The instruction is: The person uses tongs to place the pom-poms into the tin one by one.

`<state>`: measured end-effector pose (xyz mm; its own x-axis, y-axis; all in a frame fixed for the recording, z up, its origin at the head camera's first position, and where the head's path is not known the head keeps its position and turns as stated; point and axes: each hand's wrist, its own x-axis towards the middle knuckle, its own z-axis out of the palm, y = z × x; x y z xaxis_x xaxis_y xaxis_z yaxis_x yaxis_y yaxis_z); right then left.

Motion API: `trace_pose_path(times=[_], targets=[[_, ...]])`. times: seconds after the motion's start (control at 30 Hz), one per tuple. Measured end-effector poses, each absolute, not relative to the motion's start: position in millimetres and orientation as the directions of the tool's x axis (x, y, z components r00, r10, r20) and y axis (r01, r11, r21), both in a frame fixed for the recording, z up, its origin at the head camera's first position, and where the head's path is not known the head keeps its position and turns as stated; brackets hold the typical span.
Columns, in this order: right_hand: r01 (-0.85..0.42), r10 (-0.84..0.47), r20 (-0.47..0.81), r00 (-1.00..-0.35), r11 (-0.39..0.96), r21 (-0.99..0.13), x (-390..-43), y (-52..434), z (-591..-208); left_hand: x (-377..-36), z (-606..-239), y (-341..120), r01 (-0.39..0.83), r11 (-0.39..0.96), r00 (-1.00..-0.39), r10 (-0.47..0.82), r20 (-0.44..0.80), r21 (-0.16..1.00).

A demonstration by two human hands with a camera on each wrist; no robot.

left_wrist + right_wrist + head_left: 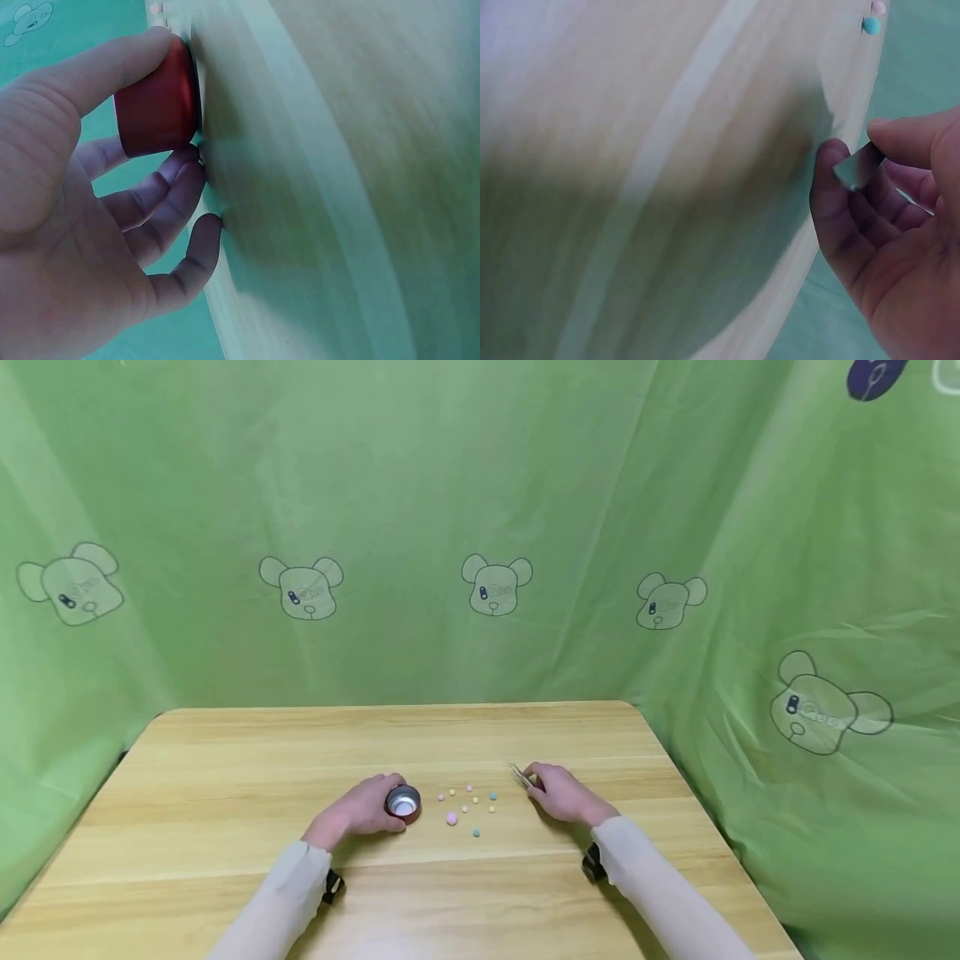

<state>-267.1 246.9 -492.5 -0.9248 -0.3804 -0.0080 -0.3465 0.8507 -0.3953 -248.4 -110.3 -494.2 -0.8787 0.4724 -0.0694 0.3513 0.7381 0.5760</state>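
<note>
Left hand (363,807): its thumb and fingers were curled around the side of one small red cup (159,109), dark at the rim and silvery inside, which stood upright, mouth up, at the left of the scattered balls. Right hand (564,793): thumb and fingers pinched one pair of metal tweezers (523,777), held at the right of the balls, the tips pointing away from the person and leftward; whether those tips were together or apart could not be told. Small balls, nine, lay loose between the two hands: two blue balls (493,796), three yellow balls (476,800) and four pink balls (452,818), one of the pink larger than the rest. Table (225,777), one, light wood grain with rounded far corners, lay beneath everything. Sleeves (660,889), two, were pale; a black device (592,864) sat at each wrist. Green curtain (450,468), printed with outlined animal heads (495,589), hung behind the table and at both sides.
</note>
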Motion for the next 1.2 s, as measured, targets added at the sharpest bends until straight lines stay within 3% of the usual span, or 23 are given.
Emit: trace_pose_path(times=[0.4, 0.83, 1.2], targets=[[-0.418, -0.443, 0.038, -0.896, 0.811, -0.409, -261, 247, -489, -246, -492, -109, 0.357, 0.734, -0.874, 0.48, -0.071, 0.578], [-0.414, -0.472, -0.012, -0.881, 0.784, -0.463, -259, 240, -487, -247, -491, -111, 0.349, 0.728, -0.878, 0.475, -0.066, 0.59], [-0.45, -0.506, -0.014, -0.862, 0.78, -0.435, -257, 239, -489, -248, -493, -111, 0.354, 0.734, -0.879, 0.473, -0.063, 0.579]])
